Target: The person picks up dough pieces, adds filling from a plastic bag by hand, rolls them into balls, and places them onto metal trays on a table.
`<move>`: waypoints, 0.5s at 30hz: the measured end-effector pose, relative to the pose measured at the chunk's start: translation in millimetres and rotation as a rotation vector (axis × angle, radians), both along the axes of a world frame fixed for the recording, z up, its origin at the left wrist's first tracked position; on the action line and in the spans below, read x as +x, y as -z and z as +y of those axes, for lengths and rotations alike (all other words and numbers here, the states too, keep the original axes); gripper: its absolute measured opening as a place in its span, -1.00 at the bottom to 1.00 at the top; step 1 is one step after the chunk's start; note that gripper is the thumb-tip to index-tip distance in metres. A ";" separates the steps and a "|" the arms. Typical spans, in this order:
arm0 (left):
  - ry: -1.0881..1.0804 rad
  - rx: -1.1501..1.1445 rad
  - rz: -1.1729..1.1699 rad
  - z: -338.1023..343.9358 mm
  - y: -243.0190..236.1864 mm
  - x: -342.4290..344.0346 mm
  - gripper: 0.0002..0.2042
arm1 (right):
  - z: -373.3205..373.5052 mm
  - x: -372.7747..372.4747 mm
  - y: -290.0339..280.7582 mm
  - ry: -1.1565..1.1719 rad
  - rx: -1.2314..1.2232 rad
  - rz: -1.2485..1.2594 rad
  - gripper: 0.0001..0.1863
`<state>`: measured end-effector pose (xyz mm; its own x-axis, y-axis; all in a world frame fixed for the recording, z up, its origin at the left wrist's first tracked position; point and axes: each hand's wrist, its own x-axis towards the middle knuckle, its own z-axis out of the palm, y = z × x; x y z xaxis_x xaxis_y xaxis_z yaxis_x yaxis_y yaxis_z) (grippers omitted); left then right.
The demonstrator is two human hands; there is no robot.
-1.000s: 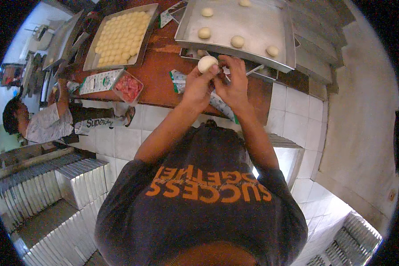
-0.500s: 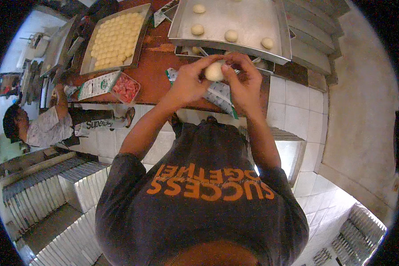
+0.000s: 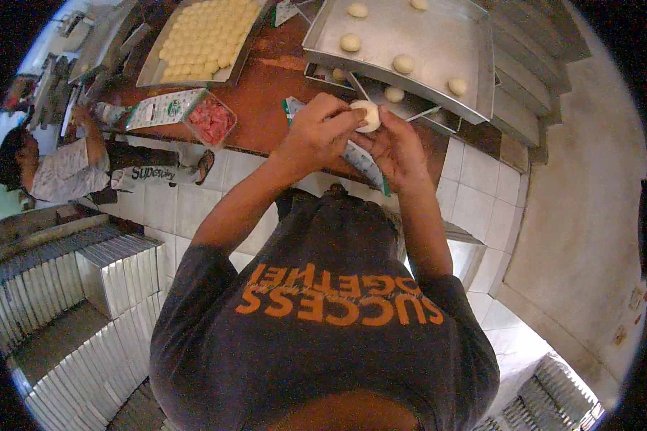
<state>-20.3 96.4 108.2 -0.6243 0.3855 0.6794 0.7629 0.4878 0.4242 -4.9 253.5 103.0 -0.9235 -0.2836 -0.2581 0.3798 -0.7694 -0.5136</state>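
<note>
Seen from above, a person in a dark T-shirt works at a reddish-brown bench (image 3: 266, 93). Both hands meet on one pale dough ball (image 3: 369, 119), held up just above the near edge of the bench. The left hand (image 3: 316, 133) pinches it between thumb and fingers; the right hand (image 3: 404, 154) is half curled against its other side. Whether the ball is sealed is too small to tell.

Beyond, a large metal tray (image 3: 438, 43) carries five visible balls, set well apart. Under its near edge, a second tray shows another ball. To the left, a tray (image 3: 228, 75) is packed with pale balls, and red pieces (image 3: 210, 121) sit in a clear tub.

Judging by this, the work is partway — a handful of balls already spaced out, one in hand, with much bare metal and many packed balls remaining. A co-worker (image 3: 61, 169) sits at far left.
</note>
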 end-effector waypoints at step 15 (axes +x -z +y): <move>-0.586 0.344 -0.463 -94.0 86.6 30.9 -0.72 | 19.4 -52.9 3.6 -0.386 1.129 0.422 -0.62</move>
